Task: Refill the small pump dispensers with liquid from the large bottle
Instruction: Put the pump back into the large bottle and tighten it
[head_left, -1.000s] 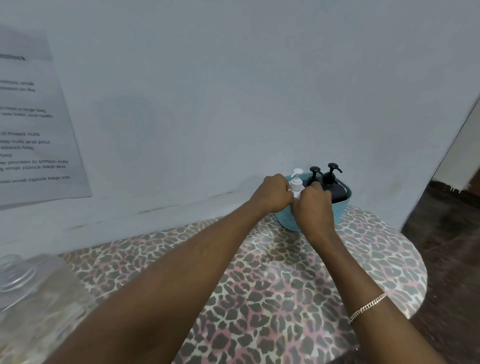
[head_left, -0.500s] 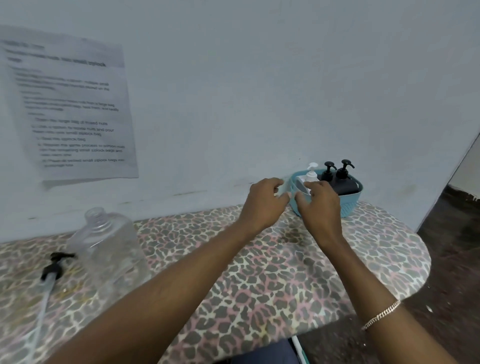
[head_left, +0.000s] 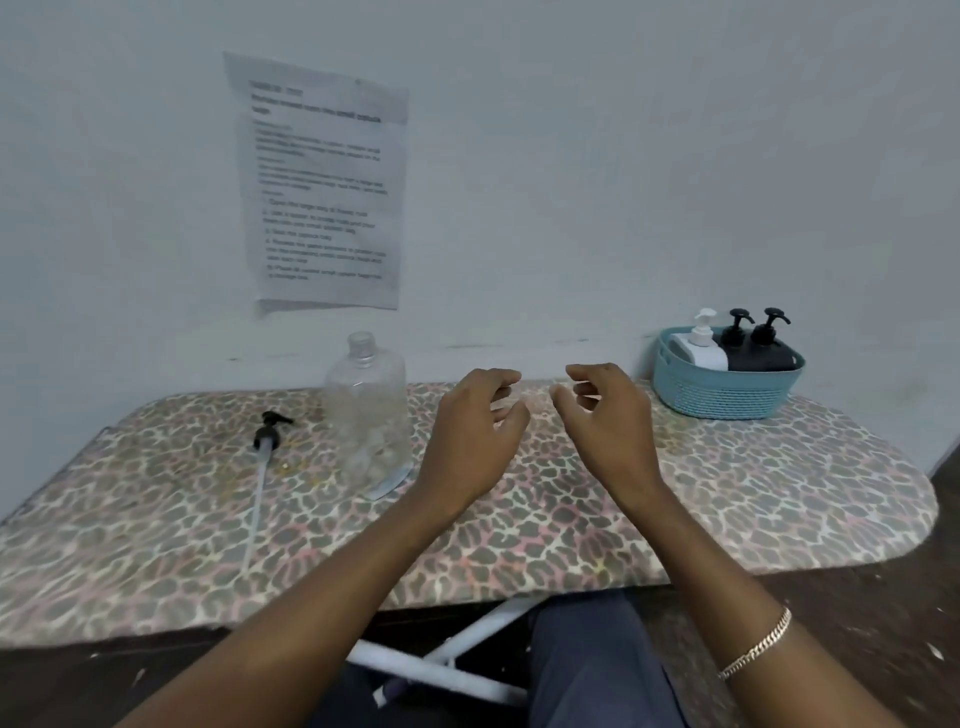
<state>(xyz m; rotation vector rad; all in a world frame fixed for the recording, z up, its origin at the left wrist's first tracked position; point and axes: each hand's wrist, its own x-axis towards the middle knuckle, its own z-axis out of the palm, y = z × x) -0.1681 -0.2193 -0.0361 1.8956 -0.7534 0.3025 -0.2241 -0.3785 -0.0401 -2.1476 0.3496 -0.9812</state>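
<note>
A large clear bottle (head_left: 368, 410) stands uncapped on the leopard-print table (head_left: 727, 499), left of centre. Its black pump with a long tube (head_left: 264, 462) lies flat on the table to the bottle's left. At the far right a blue basket (head_left: 722, 396) holds a white pump dispenser (head_left: 702, 347) and two black pump dispensers (head_left: 756, 349). My left hand (head_left: 470, 441) and my right hand (head_left: 608, 421) hover over the middle of the table, both empty with fingers curled apart, well left of the basket.
A printed paper sheet (head_left: 322, 187) hangs on the pale wall behind the table. The table's rounded right end (head_left: 914, 509) drops off to a dark floor. White table legs (head_left: 447, 660) and my knee show below the front edge.
Both hands have let go of the white dispenser in the basket and pulled back to the table's middle. The view has swung left, bringing the bottle and pump fully into sight.
</note>
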